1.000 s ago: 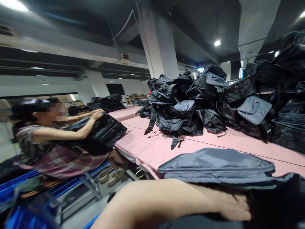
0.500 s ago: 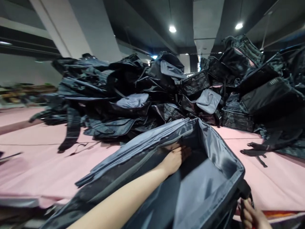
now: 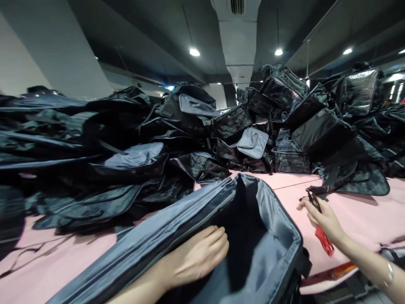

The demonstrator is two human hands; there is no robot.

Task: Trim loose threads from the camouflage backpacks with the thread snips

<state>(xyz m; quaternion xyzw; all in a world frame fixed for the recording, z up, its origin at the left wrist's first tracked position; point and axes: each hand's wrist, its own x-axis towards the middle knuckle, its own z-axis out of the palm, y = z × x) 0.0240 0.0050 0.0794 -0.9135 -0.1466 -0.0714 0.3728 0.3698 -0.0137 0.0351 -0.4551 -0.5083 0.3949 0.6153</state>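
A dark backpack (image 3: pixel 276 261) with a grey lining lies unzipped and gaping in front of me. My left hand (image 3: pixel 202 251) is inside its opening, by the zipped edge. Its fingers are curled and pressed together against the bag; the thumb and fingertips are partly hidden. To the right of the bag, my right hand (image 3: pixel 321 217) is raised over the pink tabletop. It grips small black thread snips (image 3: pixel 314 200), their tips pointing up and away. A red strip (image 3: pixel 324 240) hangs below that hand.
Dark camouflage backpacks (image 3: pixel 229 122) are heaped across the back of the pink table (image 3: pixel 357 219). More bags (image 3: pixel 95 207) crowd the left side, close to the open one. A bag flap with straps (image 3: pixel 360 179) lies at the right.
My right hand has risen from beside the bag's lower right corner, bringing the snips into view. The left hand has drawn back nearer to me inside the bag. The view has turned right.
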